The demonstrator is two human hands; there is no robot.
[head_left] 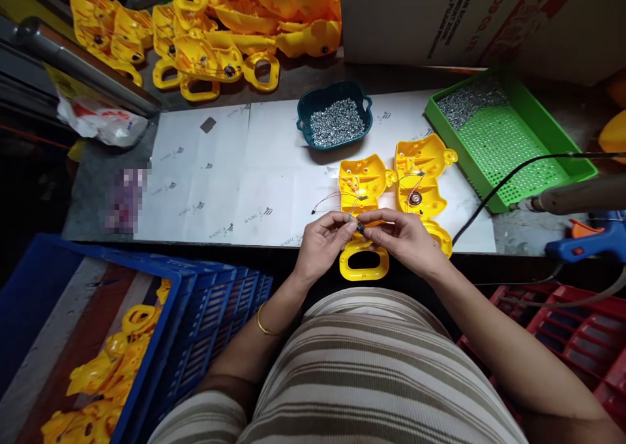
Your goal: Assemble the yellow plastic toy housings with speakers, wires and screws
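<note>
My left hand [327,240] and my right hand [402,236] meet over the nearer-left yellow plastic shell half [362,175]. Between their fingertips is a small black part [360,227], too small to name; both hands pinch it. Thin wires and a little board lie in that shell, and one wire end reaches out to the left. Its looped handle [364,274] overhangs the table's front edge. Just right of it lies a second yellow shell half [420,170] with a round speaker [415,199] and wires inside. My right hand partly covers its handle.
Behind the shells stands a dark green bowl of screws [337,121]. A green tray [513,137] at right also holds screws. A blue glue gun [587,242] and a black cable are far right. Yellow shells [210,46] pile at the back; a blue crate [195,287] stands lower left.
</note>
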